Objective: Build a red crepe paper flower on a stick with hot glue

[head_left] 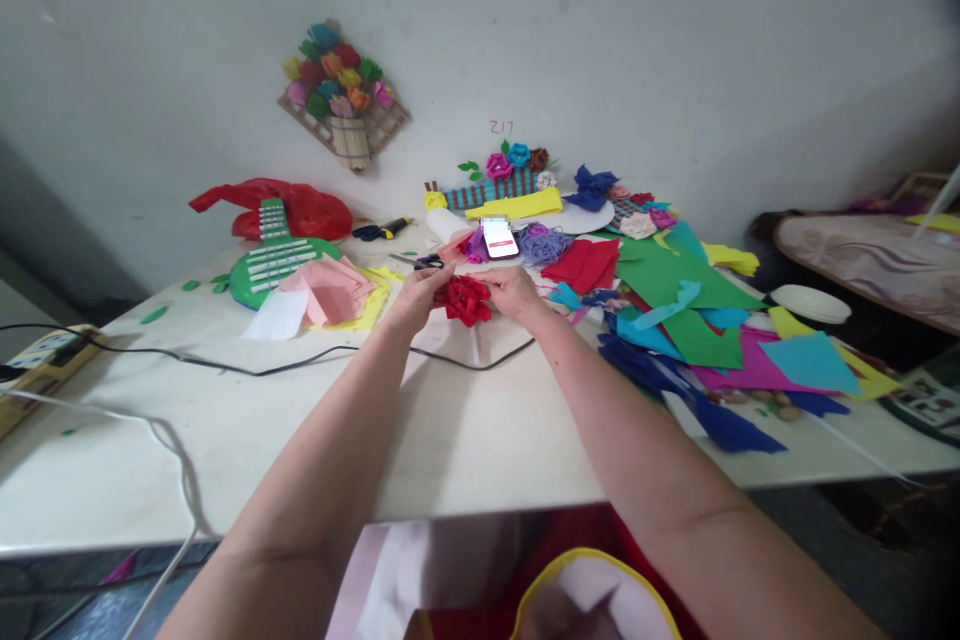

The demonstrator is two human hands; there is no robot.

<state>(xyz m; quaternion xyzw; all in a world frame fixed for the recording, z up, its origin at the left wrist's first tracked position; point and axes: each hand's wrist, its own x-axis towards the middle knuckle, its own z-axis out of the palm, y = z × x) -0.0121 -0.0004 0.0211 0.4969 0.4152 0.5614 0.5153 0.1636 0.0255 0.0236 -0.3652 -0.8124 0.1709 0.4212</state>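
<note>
Between my two hands, above the middle of the table, is a red crepe paper flower (466,300) with ruffled petals. My left hand (421,297) grips its left side, fingers closed on the paper. On the opposite side my right hand (514,292) pinches a petal edge. A thin pale stick seems to run down below the flower. Just behind my left hand lie dark-handled scissors (429,262). A phone (499,238) with a lit screen stands beyond the flower, beside a bundle of purple-grey yarn (546,246).
Coloured paper sheets (682,275) pile up at the right, near a white dish (810,303). A green guitar-shaped craft (277,260) and pink paper (330,290) lie left. A black cable (255,372) crosses the table; a power strip (45,370) sits at the left edge.
</note>
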